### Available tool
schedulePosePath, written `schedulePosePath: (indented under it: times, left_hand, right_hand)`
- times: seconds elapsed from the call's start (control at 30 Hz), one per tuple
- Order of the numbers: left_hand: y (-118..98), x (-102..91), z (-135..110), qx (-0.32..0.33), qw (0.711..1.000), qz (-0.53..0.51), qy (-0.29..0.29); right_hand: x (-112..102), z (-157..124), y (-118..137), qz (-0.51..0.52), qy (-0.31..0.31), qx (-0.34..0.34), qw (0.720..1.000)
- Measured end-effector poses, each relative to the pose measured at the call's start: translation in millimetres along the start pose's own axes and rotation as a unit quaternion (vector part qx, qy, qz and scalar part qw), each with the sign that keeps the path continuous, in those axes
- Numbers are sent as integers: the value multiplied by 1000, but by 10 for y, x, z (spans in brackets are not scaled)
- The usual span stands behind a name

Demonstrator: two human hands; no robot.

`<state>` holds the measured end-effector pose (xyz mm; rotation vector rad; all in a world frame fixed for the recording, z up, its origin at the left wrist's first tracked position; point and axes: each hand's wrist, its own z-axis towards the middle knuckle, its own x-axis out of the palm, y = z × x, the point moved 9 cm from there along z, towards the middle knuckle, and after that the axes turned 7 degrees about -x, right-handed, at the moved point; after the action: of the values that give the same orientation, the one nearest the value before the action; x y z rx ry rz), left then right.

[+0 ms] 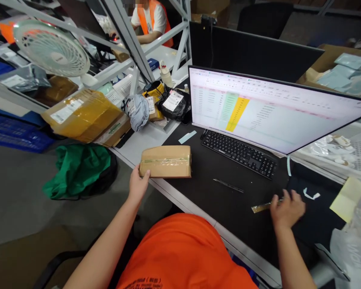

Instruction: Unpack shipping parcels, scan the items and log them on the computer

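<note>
My left hand (139, 184) grips the left end of a small brown cardboard box (166, 161), its thumb on the near side. Clear tape runs along the box's seam, and the box is over the desk's front left edge. Over on the right, my right hand (288, 209) is low at the black desk mat, fingers bent and apart. A thin flat strip, brown and silvery (260, 207), reaches under its thumb side; I cannot tell whether the fingers touch it. A black pen-like tool (228, 185) lies on the mat between the hands.
Beyond the mat stand a keyboard (239, 152) and a wide monitor (267, 108). Wrapped parcels (174, 102) and a larger taped carton (84, 116) crowd the left. Yellow paper (348, 198) and white plastic (353, 253) lie right. A person in an orange vest (153, 20) sits behind the frame.
</note>
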<state>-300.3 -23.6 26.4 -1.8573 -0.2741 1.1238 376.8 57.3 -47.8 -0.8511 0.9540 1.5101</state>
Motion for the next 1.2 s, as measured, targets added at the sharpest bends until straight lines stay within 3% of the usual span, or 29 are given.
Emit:
schedulePosePath:
  times: [0.1,0.17,0.23,0.3,0.4,0.53,0.6,0.67,0.77,0.87,0.97,1.07,1.2]
  left_hand:
    - [-270,46,-256,111,981,152,-51]
    - [-477,184,-495,200,948,242,-54]
    - [-596,403,-705,280,910,306,-5]
    - [-608,571,-838,334,880,335,47]
    - [-536,615,-865,367,866,336,50]
    - [-431,616,-832,393,865,311,23]
    - [-396,641,-815,397,866,305,8]
    - [-373,669,-799,399,867,300,-2]
    - [-357,691,-781,405,867,290,0]
    - [-354,668,-768,408,870,278,6]
    - [-357,635,-764,409,872,269,2]
    - [-350,635,-772,414,874,256,4]
    - [-305,630,-765,413,880,234,0]
  right_hand:
    - [262,41,1061,103,127,-174,971]
    - [430,-37,1516,115,194,-210,951]
    - [578,-116,1686,103,241,-194,945]
    - [686,-176,1695,109,270,-178,940]
    - [722,-166,1640,167,283,-173,928]
    - [502,158,1727,235,295,-118,918]
    - [244,458,2028,249,298,-108,915]
    - [-89,785,2617,262,295,-165,904]
    - [-516,1110,3824,251,304,-320,861]
    - [-640,1184,4920,153,329,-453,815]
    - [-616,1146,5638,46,337,-544,767]
    - [-612,1101,5965,-11,343,-585,735]
    - [-674,1113,5968,-71,359,-589,720]
